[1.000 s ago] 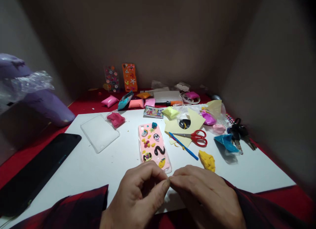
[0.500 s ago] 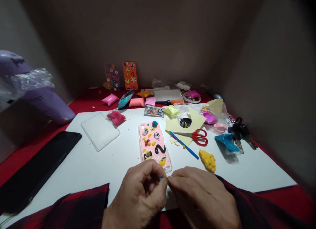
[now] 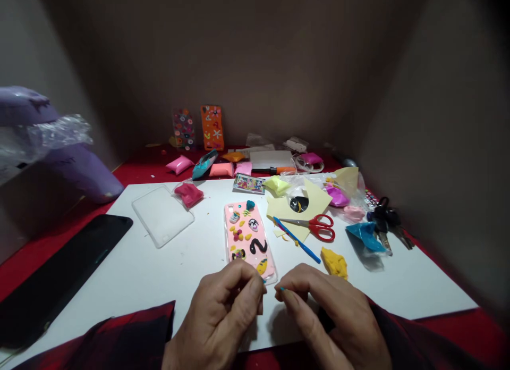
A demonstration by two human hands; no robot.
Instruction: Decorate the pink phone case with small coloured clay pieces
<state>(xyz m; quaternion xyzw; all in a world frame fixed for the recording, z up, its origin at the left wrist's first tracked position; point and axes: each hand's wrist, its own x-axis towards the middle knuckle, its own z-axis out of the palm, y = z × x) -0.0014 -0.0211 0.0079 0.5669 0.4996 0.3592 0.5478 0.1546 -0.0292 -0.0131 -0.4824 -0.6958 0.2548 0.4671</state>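
Note:
Just below the pink phone case (image 3: 244, 237) with its clay figures, my left hand (image 3: 227, 311) is pinched on a tiny bit of blue clay (image 3: 264, 280). My right hand (image 3: 330, 317) faces it across a small gap, thumb and forefinger closed on another speck of blue clay (image 3: 282, 289). The case lies flat and its lower edge is partly behind my left fingers. Beyond my right hand sits a yellow clay lump (image 3: 335, 263), beside a blue pen-like tool (image 3: 298, 241) and red-handled scissors (image 3: 322, 227).
A clear case (image 3: 162, 216) and a black phone-like slab (image 3: 59, 274) lie left. Keys (image 3: 383, 218) and a blue clay packet (image 3: 367, 237) are at right. Several clay packets and an orange case (image 3: 212, 127) stand behind. A purple object (image 3: 83, 168) rises at far left.
My hands, which met at the fingertips, have moved apart. A speck of blue now shows at each hand's fingertips. The view has tilted up slightly.

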